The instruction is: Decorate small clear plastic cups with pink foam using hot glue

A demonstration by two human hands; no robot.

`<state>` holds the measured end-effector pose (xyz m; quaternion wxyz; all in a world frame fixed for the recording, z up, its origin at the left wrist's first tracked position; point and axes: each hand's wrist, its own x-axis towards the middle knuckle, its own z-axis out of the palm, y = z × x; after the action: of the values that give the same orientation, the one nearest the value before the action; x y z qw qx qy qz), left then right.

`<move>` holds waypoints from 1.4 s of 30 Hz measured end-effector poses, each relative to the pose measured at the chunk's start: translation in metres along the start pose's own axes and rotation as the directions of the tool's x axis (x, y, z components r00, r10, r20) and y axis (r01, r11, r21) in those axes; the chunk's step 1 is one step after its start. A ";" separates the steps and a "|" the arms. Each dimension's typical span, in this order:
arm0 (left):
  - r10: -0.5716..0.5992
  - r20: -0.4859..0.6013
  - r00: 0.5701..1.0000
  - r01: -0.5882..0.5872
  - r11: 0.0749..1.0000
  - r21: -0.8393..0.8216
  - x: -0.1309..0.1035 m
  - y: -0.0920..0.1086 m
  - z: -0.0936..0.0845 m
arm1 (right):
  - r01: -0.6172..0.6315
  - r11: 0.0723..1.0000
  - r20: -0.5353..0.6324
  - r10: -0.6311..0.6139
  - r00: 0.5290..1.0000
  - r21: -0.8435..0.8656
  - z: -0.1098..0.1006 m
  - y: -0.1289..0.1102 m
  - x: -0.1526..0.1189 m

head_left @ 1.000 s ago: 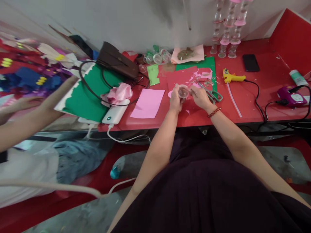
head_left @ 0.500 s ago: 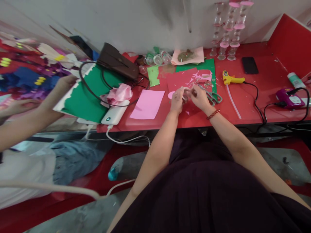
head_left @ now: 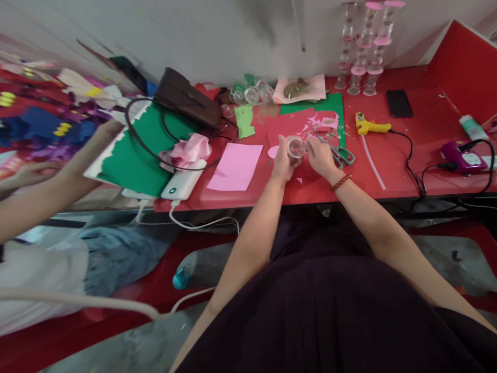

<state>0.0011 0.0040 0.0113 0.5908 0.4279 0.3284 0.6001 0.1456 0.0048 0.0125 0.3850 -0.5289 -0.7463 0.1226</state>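
My left hand (head_left: 284,161) is wrapped round a small clear plastic cup (head_left: 296,148), its round mouth tilted up toward me. My right hand (head_left: 321,158) is pinched close to the cup's right rim; whatever its fingertips hold is too small to make out. Just left of the cup lies a pink paper disc (head_left: 273,152), partly behind my left hand. Grey-handled scissors (head_left: 343,156) rest beside my right hand. Red paper (head_left: 289,126) with pink scraps (head_left: 324,120) on it spreads beyond both hands.
A yellow glue gun (head_left: 370,126) with a glue stick lies right, its cord trailing to a purple socket (head_left: 462,158). Stacked clear cups (head_left: 365,67) stand behind. Pink paper (head_left: 236,167), a white power bank (head_left: 184,182) and a co-worker's arm (head_left: 58,181) are left.
The cup has turned in my left hand, so its open mouth now faces up. My right hand has shifted slightly right, off the top of the cup to its side.
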 end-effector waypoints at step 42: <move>0.069 -0.004 0.998 -0.067 0.977 0.200 -0.005 0.005 0.003 | -0.032 0.956 -0.029 0.042 0.999 0.290 -0.003 -0.004 0.001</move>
<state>0.0010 -0.0017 0.0166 0.5221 0.4928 0.3753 0.5863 0.1449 0.0037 0.0169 0.4690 -0.4828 -0.7034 0.2284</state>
